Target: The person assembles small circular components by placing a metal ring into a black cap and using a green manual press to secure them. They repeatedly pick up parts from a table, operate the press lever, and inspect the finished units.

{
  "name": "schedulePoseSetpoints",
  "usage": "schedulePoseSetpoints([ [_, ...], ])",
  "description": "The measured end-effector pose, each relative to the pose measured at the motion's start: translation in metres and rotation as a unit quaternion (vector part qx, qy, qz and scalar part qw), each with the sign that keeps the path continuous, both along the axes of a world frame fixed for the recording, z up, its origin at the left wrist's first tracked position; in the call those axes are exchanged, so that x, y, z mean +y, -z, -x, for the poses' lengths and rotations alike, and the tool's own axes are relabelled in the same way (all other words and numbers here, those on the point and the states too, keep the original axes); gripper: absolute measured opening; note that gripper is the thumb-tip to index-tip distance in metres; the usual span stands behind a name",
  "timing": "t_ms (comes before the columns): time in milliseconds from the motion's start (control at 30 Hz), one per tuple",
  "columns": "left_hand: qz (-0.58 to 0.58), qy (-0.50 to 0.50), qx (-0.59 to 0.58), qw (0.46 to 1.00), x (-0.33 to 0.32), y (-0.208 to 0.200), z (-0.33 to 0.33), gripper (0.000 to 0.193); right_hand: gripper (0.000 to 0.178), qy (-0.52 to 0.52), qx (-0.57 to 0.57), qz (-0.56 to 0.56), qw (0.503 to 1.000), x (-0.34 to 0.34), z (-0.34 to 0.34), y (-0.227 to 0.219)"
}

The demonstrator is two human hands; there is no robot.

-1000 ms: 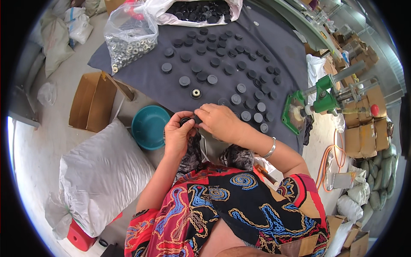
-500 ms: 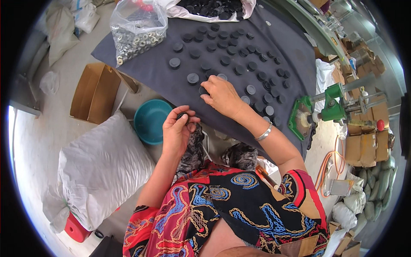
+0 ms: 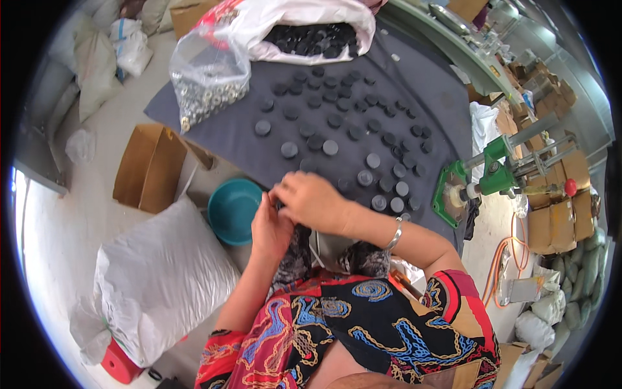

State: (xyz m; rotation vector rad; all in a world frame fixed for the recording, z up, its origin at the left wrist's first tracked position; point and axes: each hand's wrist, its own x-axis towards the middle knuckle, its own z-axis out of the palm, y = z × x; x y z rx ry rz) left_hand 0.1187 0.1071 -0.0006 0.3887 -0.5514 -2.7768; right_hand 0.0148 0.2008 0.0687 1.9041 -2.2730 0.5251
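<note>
My left hand point(image 3: 267, 230) and my right hand point(image 3: 314, 202) meet in front of the near table edge. A small dark edge of a round black cap point(image 3: 280, 205) shows between their fingers; my left hand is closed on it. My right hand's fingers are bent and pressed together over the left fingertips, and whatever they pinch is hidden. Beyond them, several round black caps point(image 3: 330, 148) lie scattered over the dark cloth of the table point(image 3: 227, 146), some showing greyer faces.
A clear bag of small metal rings point(image 3: 210, 97) and a white sack point(image 3: 259, 48) of black caps stand at the back. At the right edge is a green hand press point(image 3: 495, 168). A teal basin point(image 3: 227, 219), an open carton point(image 3: 148, 168) and a full white sack point(image 3: 165, 272) are at left.
My right hand has come from among the caps on the table, left and toward me, to my left hand. The view has shifted, so the table sits lower in the picture.
</note>
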Motion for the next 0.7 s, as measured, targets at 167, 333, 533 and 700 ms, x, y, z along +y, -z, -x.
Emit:
schedulePoseSetpoints([
  [167, 0.001, 0.034, 0.056, 0.998, -0.002, -0.001, 0.0, 0.053, 0.02, -0.014, -0.203, -0.023, 0.979, -0.007, 0.012, -0.006],
  [333, -0.005, 0.046, 0.094, 0.994, -0.011, 0.01, -0.001, 0.052, 0.017, 0.107, -0.533, 0.082, 0.835, -0.034, 0.096, -0.034],
  [533, 0.058, 0.083, 0.11, 0.989, 0.0, 0.009, 0.012, 0.042, 0.041, 0.211, -0.592, 0.295, 0.72, -0.094, 0.259, -0.064],
  [700, 0.089, 0.06, 0.085, 0.991, 0.001, 0.005, 0.008, 0.04, 0.039, 0.209, -0.547, 0.212, 0.782, -0.077, 0.255, -0.051],
])
